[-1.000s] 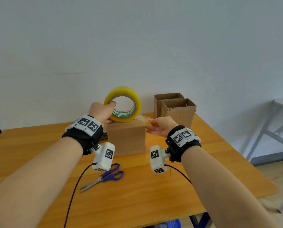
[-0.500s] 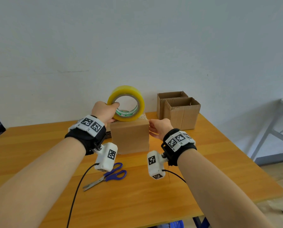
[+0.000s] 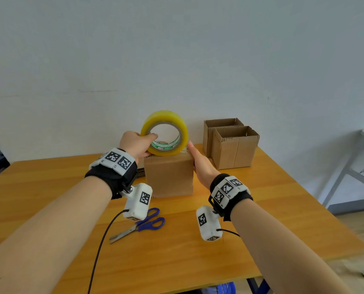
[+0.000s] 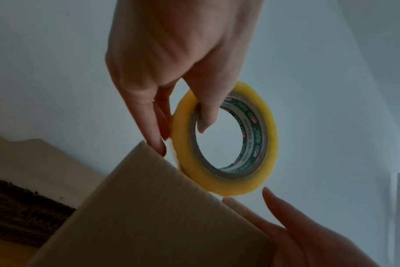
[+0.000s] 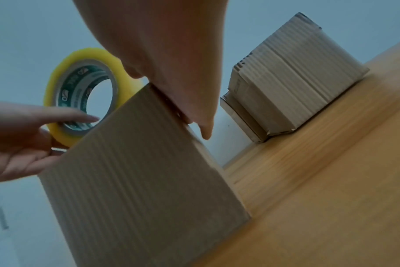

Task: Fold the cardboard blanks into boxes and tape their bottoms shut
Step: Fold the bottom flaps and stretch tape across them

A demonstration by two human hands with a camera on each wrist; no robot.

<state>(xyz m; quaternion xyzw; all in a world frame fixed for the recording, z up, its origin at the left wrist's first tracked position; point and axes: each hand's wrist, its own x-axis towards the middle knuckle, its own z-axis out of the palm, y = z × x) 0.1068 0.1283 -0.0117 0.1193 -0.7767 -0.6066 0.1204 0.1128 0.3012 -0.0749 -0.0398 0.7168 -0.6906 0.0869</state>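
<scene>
A folded cardboard box (image 3: pixel 169 177) stands on the wooden table (image 3: pixel 49 187), its closed side up. My left hand (image 3: pixel 137 145) grips a yellow tape roll (image 3: pixel 165 132) on edge on top of the box, thumb through the core (image 4: pixel 206 115). My right hand (image 3: pixel 200 164) lies flat with straight fingers against the box's right upper edge (image 5: pixel 171 101), where the tape end comes down. The roll (image 5: pixel 80 86) shows behind the box (image 5: pixel 137 171) in the right wrist view, and the box's corner (image 4: pixel 149 207) fills the lower left wrist view.
Two open folded boxes (image 3: pixel 234 145) stand at the back right of the table. Blue-handled scissors (image 3: pixel 143 225) lie in front of the box, between my wrists. Flat cardboard blanks (image 3: pixel 141 170) lie behind my left wrist. A grey table frame (image 3: pixel 357 166) stands at right.
My right hand let go of the pinched tape end, moved down and now presses flat on the box's right side. The roll stays on top in my left hand.
</scene>
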